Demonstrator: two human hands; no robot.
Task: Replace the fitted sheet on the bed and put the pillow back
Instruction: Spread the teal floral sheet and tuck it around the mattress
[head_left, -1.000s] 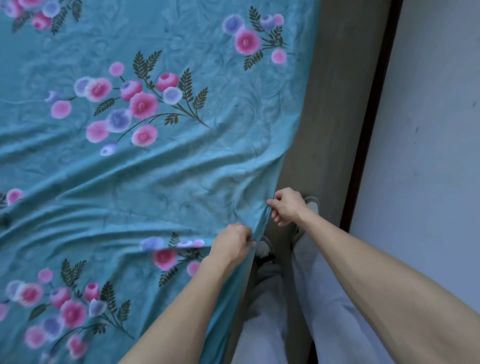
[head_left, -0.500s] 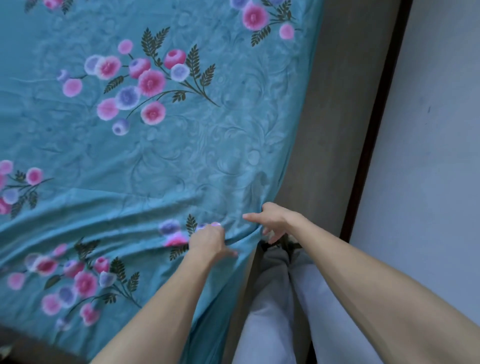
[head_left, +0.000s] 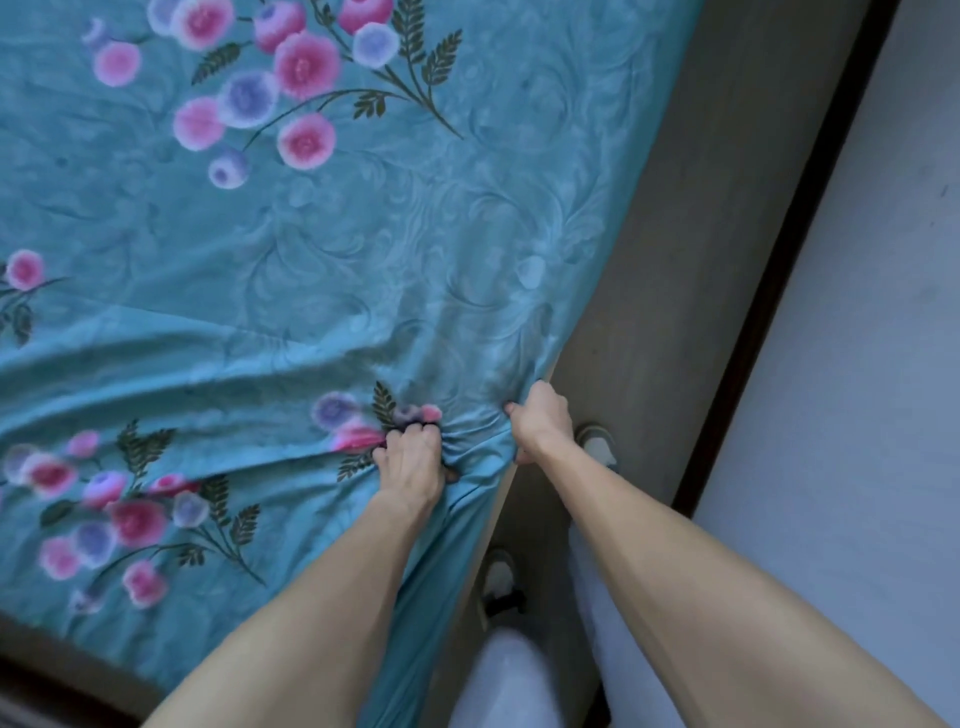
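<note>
Your left hand (head_left: 410, 462) has its fingers (head_left: 415, 431) curled into a bunched fold of the teal floral fitted sheet (head_left: 322, 270). Your right hand (head_left: 540, 421) pinches the sheet's edge at the bed side. Shoes (head_left: 498, 577) stand on the floor (head_left: 691, 260) beside the wall (head_left: 857, 364). Half a second ago the left fingers lay flatter; now they grip.

No readable text, labels, brands or nos. anywhere; the sheet (head_left: 363, 249) carries only a floral print w/ swirls, no lettering.
</note>
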